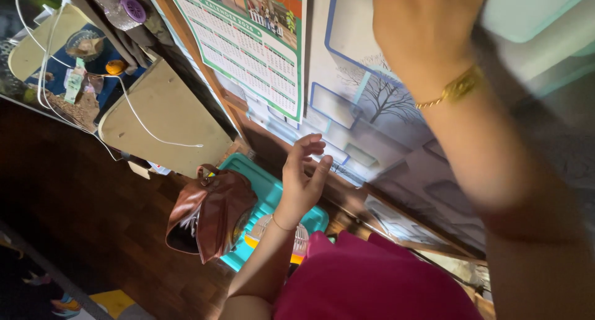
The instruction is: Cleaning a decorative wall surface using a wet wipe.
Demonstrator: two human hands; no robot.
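Note:
My left hand [302, 174] is raised in the middle of the view with its fingers spread and nothing in it, just in front of a poster of a bare tree [378, 100] on the wall. My right hand [424, 25], with a gold bracelet [455, 87] on the wrist, reaches up to the top edge and lies against a pale teal panel [527, 7]. It is blurred, so I cannot tell its grip. Below my left forearm sit a teal tray [273, 186] and a brown leather handbag [211, 211].
A green-bordered wall calendar [248, 44] hangs left of the poster. Beige rounded shelf boards [167, 118] carry a white cable [145, 129], and a glittery tube with a purple cap [127, 10] leans above them. Dark wooden boards [93, 202] fill the lower left. My pink clothing [372, 283] covers the bottom.

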